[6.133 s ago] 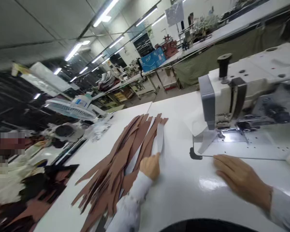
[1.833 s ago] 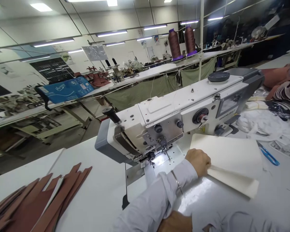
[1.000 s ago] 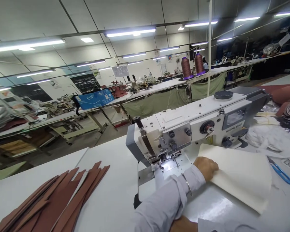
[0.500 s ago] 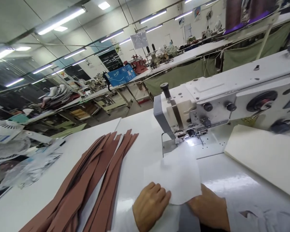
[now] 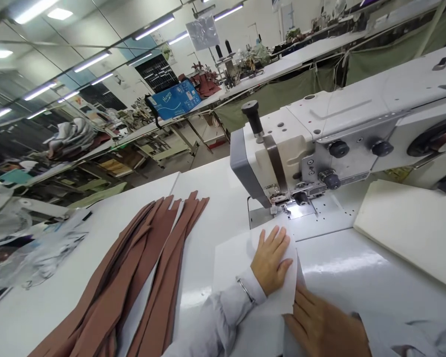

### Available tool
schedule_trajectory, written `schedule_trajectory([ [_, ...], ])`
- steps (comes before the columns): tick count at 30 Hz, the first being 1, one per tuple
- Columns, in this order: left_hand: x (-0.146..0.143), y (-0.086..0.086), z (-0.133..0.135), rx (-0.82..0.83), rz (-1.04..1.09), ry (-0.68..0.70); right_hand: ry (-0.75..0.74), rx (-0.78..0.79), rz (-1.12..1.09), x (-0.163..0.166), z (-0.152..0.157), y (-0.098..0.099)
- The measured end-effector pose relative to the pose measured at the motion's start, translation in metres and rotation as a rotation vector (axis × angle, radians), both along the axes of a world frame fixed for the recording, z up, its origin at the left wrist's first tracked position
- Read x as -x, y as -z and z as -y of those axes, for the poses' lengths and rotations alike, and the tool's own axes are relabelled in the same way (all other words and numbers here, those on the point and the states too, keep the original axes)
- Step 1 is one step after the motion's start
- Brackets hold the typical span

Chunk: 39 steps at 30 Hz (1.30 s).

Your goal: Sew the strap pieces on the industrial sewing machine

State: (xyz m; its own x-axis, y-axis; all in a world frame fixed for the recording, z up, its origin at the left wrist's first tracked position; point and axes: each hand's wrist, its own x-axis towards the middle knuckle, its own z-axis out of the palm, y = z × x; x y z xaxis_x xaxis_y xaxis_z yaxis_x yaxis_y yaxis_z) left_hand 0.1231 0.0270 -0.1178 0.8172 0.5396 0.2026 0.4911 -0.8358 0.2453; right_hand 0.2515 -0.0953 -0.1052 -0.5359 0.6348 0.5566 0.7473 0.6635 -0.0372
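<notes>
A thin white sheet [image 5: 232,267], fabric or paper, I cannot tell which, lies on the white sewing table below the needle area of the sewing machine [image 5: 282,163]. My left hand [image 5: 271,260] lies flat on it, fingers spread and pointing towards the presser foot [image 5: 285,210]. At the sheet's lower right edge is my right hand [image 5: 323,322], its fingers stretched out and touching that edge; its thumb is hidden. The machine's lamp lights the needle plate [image 5: 319,206], just beyond the sheet's far end.
Long reddish-brown fabric strips [image 5: 144,258] lie in a bundle to the left. A stack of cream-coloured pieces [image 5: 412,228] rests at the right beneath the machine arm. Clear plastic [image 5: 44,253] sits at the far left. Behind are other worktables with a blue box [image 5: 174,99].
My left hand has moved forward from the sheet's near edge and opened flat on top of it. The sheet has come slightly left, and more of my right hand's fingers shows. The view has shifted.
</notes>
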Motion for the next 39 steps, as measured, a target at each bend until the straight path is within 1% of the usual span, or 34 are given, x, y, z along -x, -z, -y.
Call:
schedule_trajectory([
  [3, 0.01, -0.005, 0.012, 0.0, -0.007, 0.024, -0.004, -0.006, -0.038, 0.004, 0.006, 0.002],
  [7, 0.015, -0.012, 0.021, 0.031, -0.015, 0.009, -0.047, 0.016, -0.015, 0.002, 0.005, 0.001],
  [11, 0.013, -0.013, 0.019, 0.045, -0.028, 0.026, -0.04, 0.027, 0.007, 0.001, 0.004, -0.001],
  [18, 0.007, -0.012, 0.019, 0.026, -0.022, -0.033, -0.071, 0.044, -0.034, 0.001, 0.005, -0.001],
  [25, 0.006, -0.016, 0.017, 0.014, -0.028, -0.048, -0.033, 0.035, -0.065, 0.002, 0.005, -0.001],
  [32, 0.0, -0.024, 0.021, -0.031, -0.045, -0.073, -0.03, 0.056, -0.022, 0.003, 0.007, 0.002],
  [36, -0.004, -0.025, 0.022, -0.088, -0.013, -0.082, -0.042, 0.043, -0.011, 0.002, 0.007, 0.003],
  [39, -0.01, -0.025, 0.019, -0.095, -0.009, -0.111, -0.03, 0.027, -0.008, 0.003, 0.007, 0.005],
])
